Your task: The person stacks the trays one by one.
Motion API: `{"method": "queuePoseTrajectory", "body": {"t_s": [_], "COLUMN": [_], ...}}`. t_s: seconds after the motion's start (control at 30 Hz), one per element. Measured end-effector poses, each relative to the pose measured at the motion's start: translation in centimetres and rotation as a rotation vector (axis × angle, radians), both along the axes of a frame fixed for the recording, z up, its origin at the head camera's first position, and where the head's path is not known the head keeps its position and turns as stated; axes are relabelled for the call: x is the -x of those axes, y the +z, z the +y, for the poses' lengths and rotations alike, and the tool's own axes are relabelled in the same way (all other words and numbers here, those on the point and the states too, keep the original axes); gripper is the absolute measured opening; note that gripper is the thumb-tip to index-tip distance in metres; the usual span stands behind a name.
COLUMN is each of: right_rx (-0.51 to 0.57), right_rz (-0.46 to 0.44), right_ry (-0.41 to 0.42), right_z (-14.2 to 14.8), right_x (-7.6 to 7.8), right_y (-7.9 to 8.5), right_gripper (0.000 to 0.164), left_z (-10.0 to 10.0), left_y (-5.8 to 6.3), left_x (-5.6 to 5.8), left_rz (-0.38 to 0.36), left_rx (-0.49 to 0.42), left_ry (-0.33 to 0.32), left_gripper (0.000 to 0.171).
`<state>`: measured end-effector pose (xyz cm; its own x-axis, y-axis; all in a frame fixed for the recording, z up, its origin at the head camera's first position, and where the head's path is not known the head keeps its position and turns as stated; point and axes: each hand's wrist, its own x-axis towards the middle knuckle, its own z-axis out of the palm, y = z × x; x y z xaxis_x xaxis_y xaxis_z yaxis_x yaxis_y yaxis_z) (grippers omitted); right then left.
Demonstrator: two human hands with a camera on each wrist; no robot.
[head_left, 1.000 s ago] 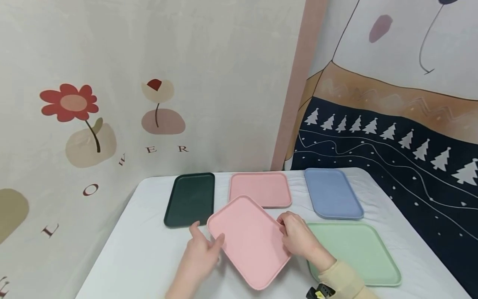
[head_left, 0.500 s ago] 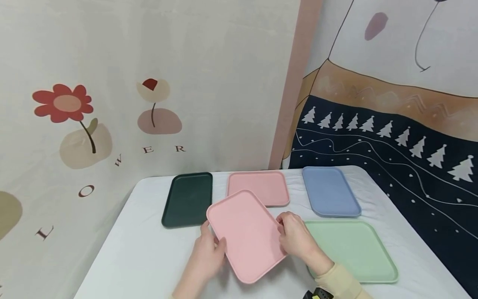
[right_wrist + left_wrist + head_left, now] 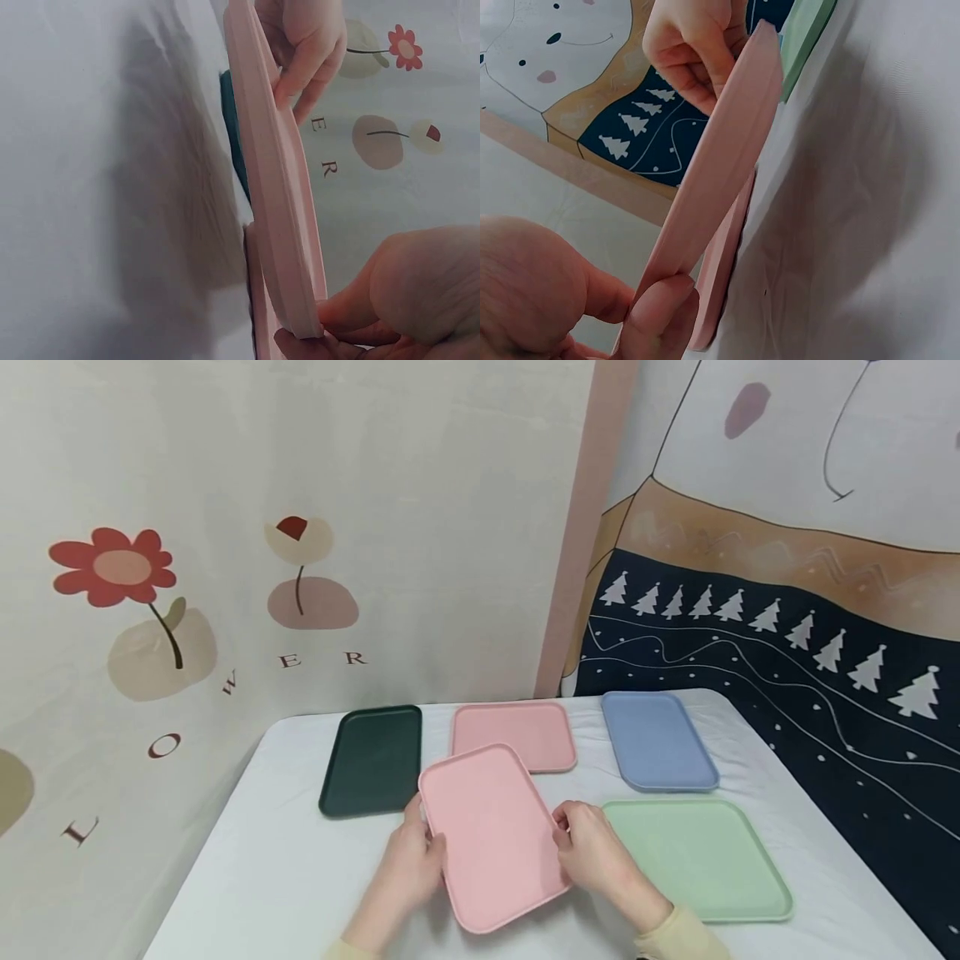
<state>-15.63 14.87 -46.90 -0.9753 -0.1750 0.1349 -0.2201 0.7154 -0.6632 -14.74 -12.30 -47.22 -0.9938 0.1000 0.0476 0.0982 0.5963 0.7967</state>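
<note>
A pink tray [image 3: 495, 839] is held above the white-covered table, turned at a slant in the head view. My left hand [image 3: 408, 860] pinches its left edge, thumb on the near face and fingers behind. On the opposite edge, my right hand [image 3: 596, 852] grips the rim between thumb and fingers. The left wrist view shows the held tray [image 3: 712, 165] edge-on, clear of the cloth and casting a shadow. From the right wrist, its side wall [image 3: 262, 165] is visible between both hands. Behind it lies a second pink tray [image 3: 517, 727], partly covered by the held one.
On the table [image 3: 262, 860] a dark green tray [image 3: 371, 760] lies at the back left. A blue tray [image 3: 660, 743] rests at the back right, with a larger light green tray [image 3: 701, 860] in front of it. Printed cloth [image 3: 450, 527] hangs behind the table.
The held pink tray has turned clockwise, its long side now nearer to pointing away from me. My left hand has closed its fingers on the left edge. The other trays lie as before.
</note>
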Motion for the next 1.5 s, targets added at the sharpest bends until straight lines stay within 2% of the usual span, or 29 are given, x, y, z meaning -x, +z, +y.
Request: {"method": "queuePoseTrajectory", "body": {"t_s": [0.2, 0.4, 0.53, 0.97, 1.23, 1.5], "right_rx": [0.062, 0.069, 0.062, 0.087, 0.076, 0.083], "right_rz": [-0.062, -0.054, -0.053, -0.08, -0.127, -0.168], "right_ry": [0.019, 0.043, 0.052, 0.086, 0.112, 0.148], "right_z": [0.4, 0.7, 0.9, 1.8, 2.1, 2.5], "right_x": [-0.7, -1.1, -1.3, -2.6, -3.2, -3.6], "right_y": [-0.2, -0.5, -0.7, -1.8, -1.8, -1.9], "right_gripper": [0.008, 0.022, 0.026, 0.027, 0.025, 0.026], "left_z": [-0.2, -0.2, -0.1, 0.4, 0.5, 0.8], "left_y": [-0.1, -0.5, -0.7, -0.8, -0.9, -1.4], "left_x": [0.8, 1.4, 1.6, 2.0, 2.0, 2.0], "left_rz": [-0.05, -0.082, -0.092, -0.106, -0.142, -0.171], "left_rx": [-0.04, -0.057, -0.04, 0.023, 0.014, 0.042], "left_ry": [-0.026, -0.035, -0.048, -0.085, -0.11, -0.13], "left_gripper": [0.069, 0.068, 0.068, 0.065, 0.065, 0.066]}}
